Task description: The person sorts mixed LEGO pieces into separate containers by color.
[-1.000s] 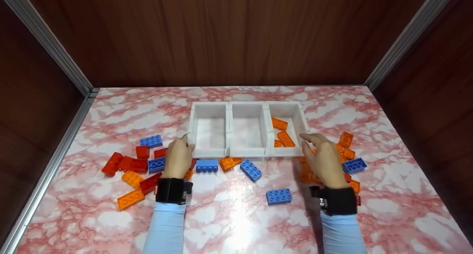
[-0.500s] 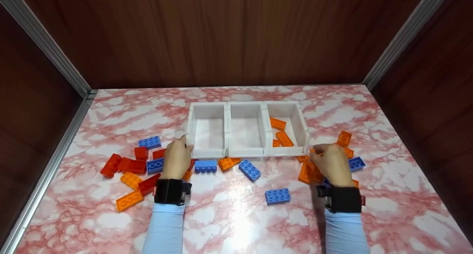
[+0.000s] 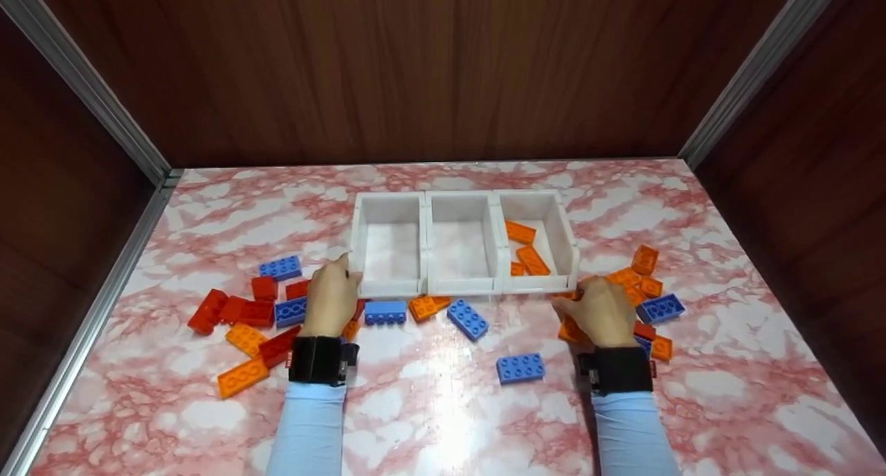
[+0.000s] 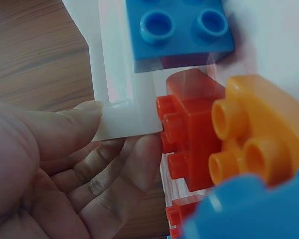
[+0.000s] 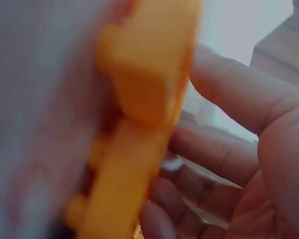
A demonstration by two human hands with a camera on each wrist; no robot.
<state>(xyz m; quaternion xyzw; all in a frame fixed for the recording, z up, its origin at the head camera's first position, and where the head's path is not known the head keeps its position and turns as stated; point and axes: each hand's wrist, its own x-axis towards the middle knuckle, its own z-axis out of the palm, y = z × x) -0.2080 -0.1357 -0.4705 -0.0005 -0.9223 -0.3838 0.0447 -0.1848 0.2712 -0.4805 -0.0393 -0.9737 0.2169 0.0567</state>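
In the head view, a white tray (image 3: 459,282) with three compartments stands mid-table. My left hand (image 3: 332,297) pinches its near left corner; in the left wrist view, the thumb (image 4: 70,130) lies over the tray's wall (image 4: 132,119) and the fingers lie below. My right hand (image 3: 602,311) is low over orange building blocks (image 3: 570,329) just right of the tray's near right corner. In the right wrist view, blurred orange blocks (image 5: 134,169) lie in front of its thumb and bent fingers, which are apart; no firm grip shows. Orange blocks (image 3: 531,260) lie in the right compartment.
Red, blue and orange blocks (image 3: 257,313) are scattered left of the tray. Blue blocks (image 3: 520,368) and an orange block (image 3: 423,308) lie before it. More orange blocks (image 3: 645,260) and a blue block (image 3: 661,308) lie at right. Wooden walls (image 3: 443,68) enclose the table.
My right hand has moved from the tray's right corner rightward and toward me over the orange blocks, then slightly back left. My left hand stays at the tray's corner.
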